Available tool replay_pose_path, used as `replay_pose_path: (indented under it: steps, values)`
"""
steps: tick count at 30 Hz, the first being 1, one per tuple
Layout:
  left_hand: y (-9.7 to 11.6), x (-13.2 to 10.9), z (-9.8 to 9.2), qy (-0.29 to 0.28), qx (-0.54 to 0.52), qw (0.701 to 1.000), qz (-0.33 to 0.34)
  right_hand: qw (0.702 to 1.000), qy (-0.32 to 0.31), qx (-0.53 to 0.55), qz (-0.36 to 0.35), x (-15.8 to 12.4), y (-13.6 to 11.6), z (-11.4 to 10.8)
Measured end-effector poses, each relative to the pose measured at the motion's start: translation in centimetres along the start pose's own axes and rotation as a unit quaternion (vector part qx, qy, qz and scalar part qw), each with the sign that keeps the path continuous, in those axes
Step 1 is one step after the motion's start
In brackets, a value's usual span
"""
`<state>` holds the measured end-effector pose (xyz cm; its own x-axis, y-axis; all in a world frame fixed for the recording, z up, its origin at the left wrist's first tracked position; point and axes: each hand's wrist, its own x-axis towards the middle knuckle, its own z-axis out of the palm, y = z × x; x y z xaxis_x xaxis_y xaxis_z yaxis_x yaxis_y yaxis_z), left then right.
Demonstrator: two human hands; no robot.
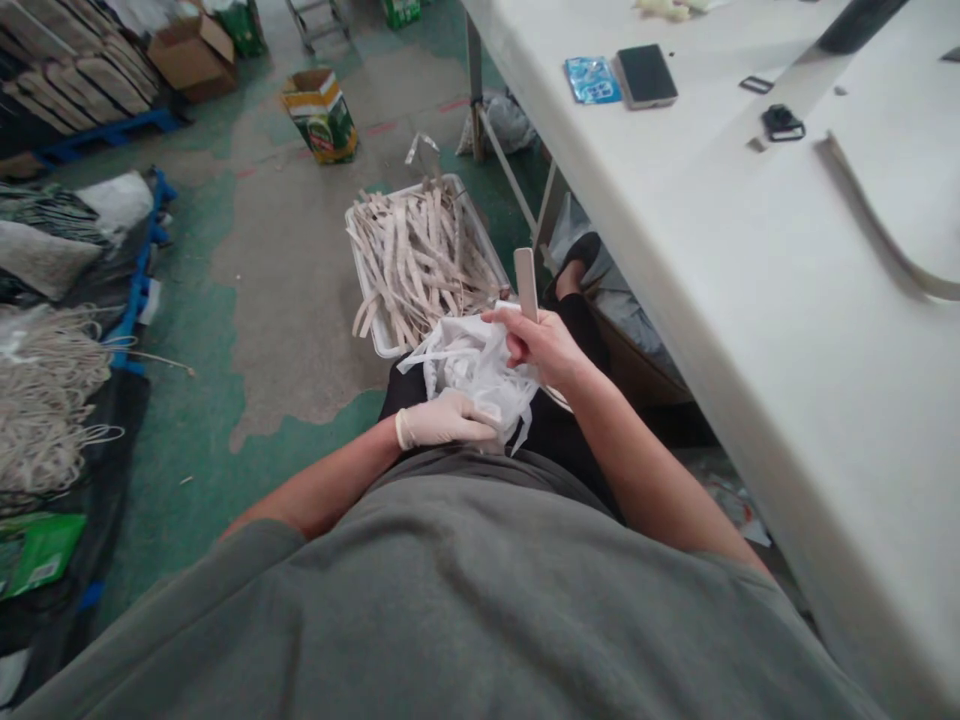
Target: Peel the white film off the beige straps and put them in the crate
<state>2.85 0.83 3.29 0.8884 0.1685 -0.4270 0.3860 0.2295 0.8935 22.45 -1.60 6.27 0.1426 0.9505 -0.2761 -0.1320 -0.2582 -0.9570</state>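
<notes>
My right hand (551, 345), bare, grips a beige strap (527, 285) whose flat end stands up above the fist. A pale length of strap shows below that hand near my thigh. On my lap lies a loose heap of thin white strips (472, 365), perhaps in a plastic bag. My left hand (446, 418), in a thin whitish glove, is at the near edge of this heap, its fingers closed on the white material and partly hidden. Just beyond my knees, a white crate (382, 342) on the floor holds many beige straps (416, 250).
The white table (675, 220) runs along my right, bearing a phone (646, 76), a blue packet (592, 80), a black buckle (782, 122) and a curved strap (892, 235). Cartons (321, 115) stand ahead. Bundled cords (52, 400) lie on the left.
</notes>
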Motion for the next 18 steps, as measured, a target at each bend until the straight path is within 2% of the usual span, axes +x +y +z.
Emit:
replay_pose_path:
  steps: [2,3,4,5,6,8,9,11,13,15,17,18]
  values:
    - [1.7,-2.8,-3.3,0.066,-0.01,0.997,0.038,0.999,-0.004,0.029,0.034,-0.5,0.7,-0.2]
    - [2.7,-4.7,-5.4,0.13,-0.028,0.988,0.074,0.998,-0.006,0.041,0.055,-0.8,1.1,-0.3]
    - [3.8,-6.9,-7.5,0.235,-0.059,0.96,0.139,0.996,-0.008,0.052,0.076,-1.1,1.5,-0.4]
    - [4.9,-9.3,-9.5,0.328,-0.096,0.915,0.215,0.993,-0.011,0.061,0.097,-1.5,1.9,-0.3]
    - [6.0,-11.7,-11.4,0.406,-0.142,0.85,0.304,0.991,-0.015,0.067,0.116,-1.9,2.3,-0.2]
    - [7.7,-16.0,-13.9,0.481,-0.224,0.748,0.399,0.986,-0.032,0.072,0.146,-2.7,2.8,0.4]
    - [8.1,-17.5,-14.5,0.498,-0.261,0.725,0.397,0.984,-0.043,0.071,0.157,-3.1,3.0,0.9]
    - [7.6,-18.6,-14.2,0.534,-0.314,0.696,0.364,0.981,-0.07,0.063,0.167,-3.5,3.3,2.0]
    - [5.6,-17.0,-12.4,0.555,-0.343,0.696,0.3,0.98,-0.095,0.045,0.168,-3.8,3.4,3.1]
    - [2.6,-13.9,-9.6,0.544,-0.371,0.716,0.23,0.979,-0.113,0.026,0.169,-3.9,3.5,4.1]
    - [-0.3,-10.6,-6.5,0.497,-0.388,0.764,0.139,0.976,-0.128,0.013,0.175,-3.9,3.5,4.9]
    - [-1.3,-9.2,-5.0,0.467,-0.381,0.789,0.119,0.974,-0.137,0.005,0.179,-4.0,3.5,5.2]
